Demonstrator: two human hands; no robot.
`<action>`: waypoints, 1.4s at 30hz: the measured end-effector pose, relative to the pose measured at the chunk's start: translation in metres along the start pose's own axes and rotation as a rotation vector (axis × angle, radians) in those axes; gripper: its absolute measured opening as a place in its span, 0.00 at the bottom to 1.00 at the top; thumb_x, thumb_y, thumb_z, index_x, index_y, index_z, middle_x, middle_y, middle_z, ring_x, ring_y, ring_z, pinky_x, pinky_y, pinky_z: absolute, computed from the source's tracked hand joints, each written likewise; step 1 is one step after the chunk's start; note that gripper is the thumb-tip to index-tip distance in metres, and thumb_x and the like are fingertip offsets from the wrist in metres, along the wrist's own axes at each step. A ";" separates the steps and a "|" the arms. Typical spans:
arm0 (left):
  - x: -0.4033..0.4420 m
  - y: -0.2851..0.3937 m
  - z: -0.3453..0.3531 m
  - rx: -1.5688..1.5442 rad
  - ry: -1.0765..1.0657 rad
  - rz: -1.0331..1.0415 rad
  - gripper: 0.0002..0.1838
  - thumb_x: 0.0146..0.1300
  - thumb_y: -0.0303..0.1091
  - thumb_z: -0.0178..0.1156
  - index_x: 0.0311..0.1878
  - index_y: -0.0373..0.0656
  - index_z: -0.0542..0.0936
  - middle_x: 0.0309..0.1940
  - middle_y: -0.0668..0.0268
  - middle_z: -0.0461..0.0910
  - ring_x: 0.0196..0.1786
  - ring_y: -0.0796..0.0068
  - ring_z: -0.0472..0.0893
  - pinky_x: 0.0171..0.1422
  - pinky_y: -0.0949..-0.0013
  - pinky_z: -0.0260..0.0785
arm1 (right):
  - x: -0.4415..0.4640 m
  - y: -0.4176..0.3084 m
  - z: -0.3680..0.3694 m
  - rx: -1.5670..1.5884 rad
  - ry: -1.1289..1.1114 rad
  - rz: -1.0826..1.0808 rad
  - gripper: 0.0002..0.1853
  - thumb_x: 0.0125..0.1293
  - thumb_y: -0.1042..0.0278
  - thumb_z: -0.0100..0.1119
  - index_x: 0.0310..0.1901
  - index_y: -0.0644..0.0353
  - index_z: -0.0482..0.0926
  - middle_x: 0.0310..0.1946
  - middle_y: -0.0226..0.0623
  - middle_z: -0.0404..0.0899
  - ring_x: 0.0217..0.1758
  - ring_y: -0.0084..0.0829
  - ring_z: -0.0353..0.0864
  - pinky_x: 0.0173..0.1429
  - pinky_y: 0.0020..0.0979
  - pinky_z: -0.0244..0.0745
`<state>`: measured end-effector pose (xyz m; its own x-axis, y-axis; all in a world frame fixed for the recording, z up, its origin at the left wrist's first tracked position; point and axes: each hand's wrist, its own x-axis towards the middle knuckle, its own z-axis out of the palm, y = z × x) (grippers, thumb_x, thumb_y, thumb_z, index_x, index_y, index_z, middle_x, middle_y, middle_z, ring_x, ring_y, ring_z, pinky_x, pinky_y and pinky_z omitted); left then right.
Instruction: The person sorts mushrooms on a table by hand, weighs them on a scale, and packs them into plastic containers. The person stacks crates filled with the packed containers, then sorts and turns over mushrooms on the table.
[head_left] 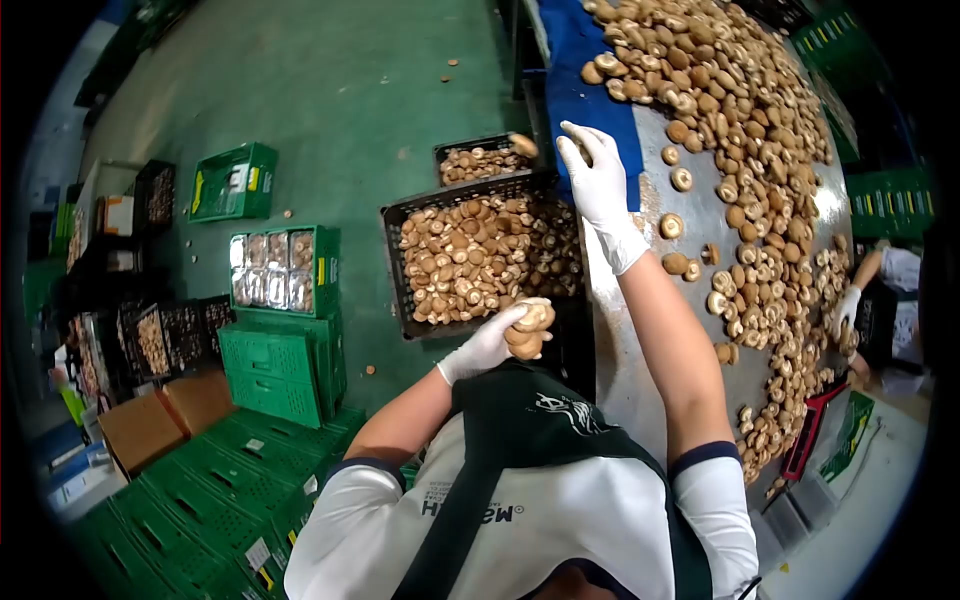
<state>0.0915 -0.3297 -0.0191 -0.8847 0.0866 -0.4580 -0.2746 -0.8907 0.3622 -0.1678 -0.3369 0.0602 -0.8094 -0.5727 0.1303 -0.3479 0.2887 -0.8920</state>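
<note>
The left hand (497,338), in a white glove, has its fingers clamped on a small bunch of mushrooms (530,328); at least two caps show, and whether there are more I cannot tell. This hand is over the near rim of a large black crate (390,268). The right hand (598,172), also gloved, has thumb and fingers apart with nothing visible between them, above the left edge of the worktop (640,330), where one blue cloth (575,60) hangs over. Just left of it, one blurred mushroom (523,145) shows above the right end of a second, smaller black crate (440,152).

Both black crates hold too many mushrooms to count. On the worktop, a heap (770,210) runs from the far edge along the right side to the near end, also beyond counting; about six lie loose between it and the left edge. One co-worker's gloved hand (848,306) is at the right edge.

On the floor to the left, one green crate (324,270) holds about eight clear packs (272,270), and one more green crate (205,190) sits beyond it.
</note>
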 end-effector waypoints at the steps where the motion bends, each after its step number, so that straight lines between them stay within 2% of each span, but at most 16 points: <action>1: 0.003 -0.003 -0.011 0.054 -0.011 0.107 0.26 0.75 0.48 0.45 0.69 0.43 0.66 0.58 0.62 0.75 0.54 0.64 0.80 0.52 0.63 0.77 | -0.003 0.008 0.002 0.021 0.093 -0.207 0.15 0.67 0.65 0.59 0.53 0.57 0.82 0.51 0.44 0.77 0.52 0.37 0.79 0.60 0.31 0.73; 3: 0.007 0.006 -0.006 0.110 0.032 0.142 0.29 0.74 0.49 0.47 0.70 0.42 0.65 0.58 0.61 0.76 0.55 0.64 0.80 0.52 0.61 0.78 | -0.035 0.018 -0.017 -0.045 0.119 -0.207 0.16 0.69 0.66 0.57 0.57 0.58 0.80 0.51 0.41 0.80 0.54 0.34 0.79 0.63 0.35 0.72; 5: 0.019 0.017 0.007 0.131 0.017 0.135 0.29 0.72 0.49 0.49 0.70 0.42 0.65 0.58 0.62 0.75 0.55 0.65 0.79 0.52 0.61 0.78 | -0.071 -0.055 -0.080 -0.397 -0.263 0.304 0.20 0.69 0.67 0.56 0.62 0.59 0.76 0.56 0.45 0.78 0.58 0.36 0.78 0.66 0.37 0.69; 7: 0.031 0.027 0.042 0.280 0.089 0.097 0.30 0.71 0.48 0.50 0.71 0.41 0.64 0.58 0.61 0.75 0.56 0.67 0.79 0.51 0.61 0.79 | -0.136 0.012 -0.067 0.002 0.128 0.137 0.25 0.70 0.67 0.54 0.68 0.59 0.69 0.57 0.46 0.77 0.60 0.35 0.77 0.66 0.36 0.69; 10: 0.065 0.012 0.084 0.456 -0.167 0.006 0.28 0.71 0.41 0.53 0.71 0.41 0.65 0.61 0.59 0.72 0.58 0.68 0.77 0.58 0.66 0.75 | -0.208 0.013 -0.113 0.473 0.241 0.445 0.27 0.71 0.72 0.52 0.71 0.63 0.64 0.57 0.46 0.77 0.62 0.31 0.74 0.66 0.30 0.68; 15: 0.106 -0.084 0.206 0.725 -0.597 -0.292 0.32 0.69 0.28 0.57 0.74 0.41 0.60 0.64 0.59 0.70 0.65 0.70 0.72 0.70 0.68 0.64 | -0.336 0.015 -0.204 0.371 0.685 0.384 0.26 0.74 0.69 0.47 0.71 0.65 0.62 0.68 0.44 0.67 0.71 0.31 0.65 0.74 0.31 0.58; 17: 0.093 -0.142 0.262 0.759 -0.725 -0.373 0.33 0.68 0.28 0.59 0.74 0.42 0.60 0.63 0.59 0.70 0.65 0.69 0.71 0.70 0.67 0.64 | -0.390 0.003 -0.238 0.142 0.959 0.327 0.24 0.74 0.72 0.46 0.70 0.64 0.64 0.64 0.44 0.71 0.66 0.30 0.70 0.71 0.30 0.62; 19: 0.081 -0.202 0.312 0.934 -0.924 -0.378 0.35 0.66 0.33 0.63 0.74 0.42 0.60 0.64 0.59 0.68 0.66 0.69 0.71 0.70 0.67 0.63 | -0.440 -0.024 -0.275 0.461 1.181 0.371 0.25 0.75 0.72 0.43 0.71 0.63 0.63 0.64 0.43 0.71 0.67 0.31 0.70 0.71 0.31 0.63; 23: 0.045 -0.322 0.385 1.121 -1.345 0.098 0.41 0.60 0.35 0.68 0.74 0.41 0.60 0.67 0.54 0.65 0.70 0.62 0.67 0.73 0.63 0.60 | -0.537 -0.038 -0.339 -0.164 1.502 0.364 0.25 0.74 0.68 0.40 0.70 0.68 0.63 0.63 0.48 0.71 0.67 0.36 0.71 0.71 0.35 0.64; 25: 0.030 -0.371 0.404 1.010 -1.454 0.184 0.43 0.54 0.36 0.70 0.72 0.41 0.62 0.67 0.53 0.66 0.71 0.57 0.65 0.75 0.60 0.58 | -0.561 -0.042 -0.355 -0.059 1.667 0.343 0.27 0.78 0.60 0.34 0.71 0.67 0.60 0.69 0.47 0.65 0.70 0.38 0.67 0.75 0.36 0.60; 28: 0.034 -0.405 0.411 1.321 -1.720 0.397 0.40 0.48 0.43 0.71 0.66 0.44 0.69 0.63 0.50 0.69 0.69 0.50 0.67 0.74 0.50 0.57 | -0.626 0.021 -0.358 -0.327 1.675 0.462 0.24 0.73 0.69 0.41 0.67 0.68 0.67 0.65 0.47 0.71 0.67 0.39 0.70 0.73 0.38 0.62; 29: 0.041 -0.423 0.394 1.555 -1.797 0.671 0.40 0.46 0.47 0.71 0.64 0.46 0.71 0.63 0.52 0.69 0.70 0.53 0.66 0.74 0.40 0.52 | -0.643 0.038 -0.360 -0.641 1.472 0.732 0.22 0.73 0.69 0.45 0.65 0.68 0.70 0.63 0.48 0.72 0.66 0.40 0.71 0.71 0.38 0.63; 30: 0.048 -0.440 0.374 1.662 -1.812 0.806 0.41 0.47 0.51 0.70 0.65 0.47 0.71 0.65 0.53 0.69 0.71 0.52 0.65 0.73 0.33 0.47 | -0.652 0.050 -0.356 -0.564 1.417 0.747 0.21 0.73 0.68 0.46 0.64 0.68 0.71 0.63 0.48 0.72 0.66 0.41 0.71 0.71 0.38 0.63; 35: 0.046 -0.424 0.373 1.381 -1.698 0.787 0.41 0.50 0.52 0.68 0.68 0.47 0.69 0.71 0.51 0.63 0.75 0.46 0.59 0.74 0.31 0.46 | -0.645 0.028 -0.358 -0.593 1.382 0.773 0.21 0.75 0.69 0.46 0.66 0.66 0.69 0.66 0.46 0.69 0.69 0.40 0.68 0.72 0.38 0.61; 39: 0.060 -0.346 0.359 1.251 -1.606 0.606 0.34 0.57 0.44 0.65 0.67 0.46 0.70 0.67 0.52 0.67 0.72 0.50 0.64 0.75 0.44 0.52 | -0.584 -0.015 -0.379 -0.671 1.409 0.616 0.21 0.74 0.72 0.42 0.65 0.66 0.69 0.65 0.45 0.69 0.69 0.39 0.68 0.73 0.38 0.60; 42: 0.091 -0.276 0.298 1.438 -1.267 0.305 0.29 0.60 0.34 0.62 0.66 0.42 0.71 0.64 0.52 0.69 0.67 0.52 0.69 0.73 0.55 0.60 | -0.508 -0.011 -0.376 -0.478 1.362 0.491 0.20 0.71 0.75 0.43 0.62 0.67 0.72 0.62 0.44 0.72 0.65 0.37 0.72 0.70 0.36 0.63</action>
<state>-0.0253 0.0569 0.0812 -0.4895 0.8322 0.2605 0.4447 -0.0187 0.8955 0.0689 0.2395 0.1665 -0.6000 0.6942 0.3976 0.1769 0.5998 -0.7803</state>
